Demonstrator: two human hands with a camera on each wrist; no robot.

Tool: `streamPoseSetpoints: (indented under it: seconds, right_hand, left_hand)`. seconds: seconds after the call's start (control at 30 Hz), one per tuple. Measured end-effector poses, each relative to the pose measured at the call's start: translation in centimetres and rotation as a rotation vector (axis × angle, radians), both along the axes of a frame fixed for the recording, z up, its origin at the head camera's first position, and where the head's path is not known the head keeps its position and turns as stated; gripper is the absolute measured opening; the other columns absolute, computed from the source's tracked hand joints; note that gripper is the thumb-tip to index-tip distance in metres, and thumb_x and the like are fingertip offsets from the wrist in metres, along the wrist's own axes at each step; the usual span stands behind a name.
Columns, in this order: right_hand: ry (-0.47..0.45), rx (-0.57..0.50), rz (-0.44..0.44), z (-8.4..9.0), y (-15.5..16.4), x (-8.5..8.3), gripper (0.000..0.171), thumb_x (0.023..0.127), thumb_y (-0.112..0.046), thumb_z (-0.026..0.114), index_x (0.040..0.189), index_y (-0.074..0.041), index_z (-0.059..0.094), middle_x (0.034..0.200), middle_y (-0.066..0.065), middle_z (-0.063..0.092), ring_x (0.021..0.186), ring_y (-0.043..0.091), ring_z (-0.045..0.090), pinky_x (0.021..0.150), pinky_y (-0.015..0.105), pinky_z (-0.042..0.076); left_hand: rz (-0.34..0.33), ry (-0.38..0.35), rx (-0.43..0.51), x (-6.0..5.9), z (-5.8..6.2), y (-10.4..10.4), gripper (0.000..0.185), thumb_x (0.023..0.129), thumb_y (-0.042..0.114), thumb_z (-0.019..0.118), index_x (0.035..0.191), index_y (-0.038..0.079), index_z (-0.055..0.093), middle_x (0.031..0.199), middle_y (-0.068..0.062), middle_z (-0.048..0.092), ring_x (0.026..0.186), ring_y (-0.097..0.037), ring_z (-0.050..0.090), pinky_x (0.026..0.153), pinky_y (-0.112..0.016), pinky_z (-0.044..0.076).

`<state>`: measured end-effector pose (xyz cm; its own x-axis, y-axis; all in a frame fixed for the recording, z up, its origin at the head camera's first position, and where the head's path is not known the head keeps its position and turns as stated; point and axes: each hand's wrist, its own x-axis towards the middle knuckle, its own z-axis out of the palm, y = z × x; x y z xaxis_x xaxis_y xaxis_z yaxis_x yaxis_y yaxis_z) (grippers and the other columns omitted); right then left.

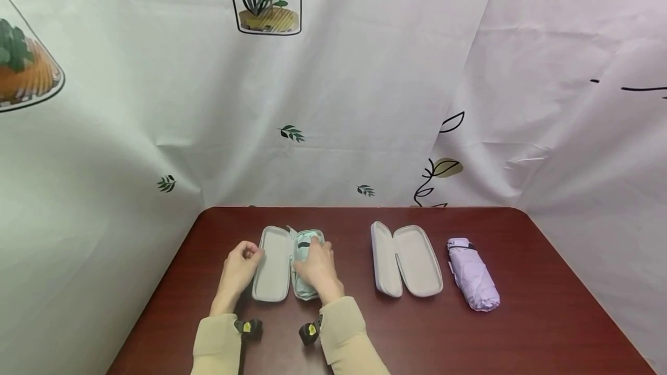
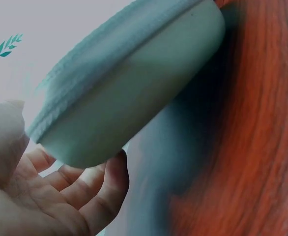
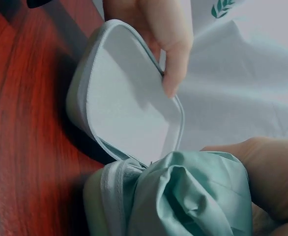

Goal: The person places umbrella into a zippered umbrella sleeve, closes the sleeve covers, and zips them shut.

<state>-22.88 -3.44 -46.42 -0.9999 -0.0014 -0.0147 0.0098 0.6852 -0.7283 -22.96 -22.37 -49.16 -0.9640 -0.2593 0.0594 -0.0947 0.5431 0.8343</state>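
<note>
A pale mint zip case (image 1: 272, 271) lies spread open on the table, its two halves side by side. My left hand (image 1: 239, 271) holds the outer edge of the left half, thumb over the rim in the right wrist view and fingers curled beneath in the left wrist view. In the right half sits a folded mint umbrella (image 1: 302, 254) with a dark band. My right hand (image 1: 319, 268) grips that umbrella from above, thumb on its left side. Its crumpled end (image 3: 198, 196) bulges above the case rim in the right wrist view.
A second open case (image 1: 419, 262), off-white, lies to the right. Beyond it is a folded lilac umbrella (image 1: 473, 275) with a dark band. The dark red table (image 1: 547, 317) ends at a printed white curtain (image 1: 339, 103).
</note>
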Motion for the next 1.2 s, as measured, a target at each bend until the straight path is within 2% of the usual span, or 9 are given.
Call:
streamPoseSetpoints:
  seconds: [0.4, 0.63, 0.97, 1.2]
  right_hand:
    - [0.063, -0.043, 0.002, -0.7, -0.5, -0.3, 0.075, 0.082, -0.019, 0.076, 0.145, 0.0, 0.041, 0.134, 0.028, 0.041, 0.125, 0.041, 0.043, 0.097, 0.048, 0.043]
    - [0.109, -0.031, -0.007, -0.9, -0.4, -0.6, 0.077, 0.079, -0.016, 0.076, 0.146, -0.002, 0.041, 0.132, 0.026, 0.043, 0.121, 0.038, 0.045, 0.094, 0.046, 0.045]
    - [0.11, -0.006, 0.013, -1.6, -0.1, -0.8, 0.075, 0.079, -0.013, 0.075, 0.145, -0.001, 0.042, 0.134, 0.028, 0.042, 0.123, 0.039, 0.043, 0.095, 0.047, 0.043]
    - [0.122, -0.011, 0.009, -2.0, -0.1, -0.8, 0.073, 0.079, -0.012, 0.074, 0.145, 0.0, 0.042, 0.134, 0.027, 0.042, 0.123, 0.038, 0.042, 0.095, 0.046, 0.044]
  left_hand:
    - [-0.025, 0.037, 0.036, 0.2, -0.2, -0.1, 0.011, 0.093, 0.017, 0.064, 0.094, 0.007, 0.059, 0.08, -0.006, 0.053, 0.069, -0.018, 0.046, 0.061, -0.031, 0.038]
    - [-0.039, 0.029, 0.04, 0.2, 0.0, -0.2, 0.011, 0.095, 0.018, 0.062, 0.096, 0.007, 0.058, 0.083, -0.006, 0.054, 0.072, -0.019, 0.047, 0.063, -0.031, 0.038]
    - [-0.035, 0.023, 0.019, 0.1, 0.0, -0.1, 0.011, 0.095, 0.018, 0.061, 0.096, 0.008, 0.058, 0.083, -0.006, 0.054, 0.072, -0.02, 0.048, 0.063, -0.032, 0.038]
    - [-0.034, 0.046, 0.019, 0.0, 0.1, 0.0, 0.011, 0.095, 0.016, 0.062, 0.095, 0.006, 0.059, 0.082, -0.006, 0.055, 0.072, -0.018, 0.048, 0.064, -0.032, 0.038]
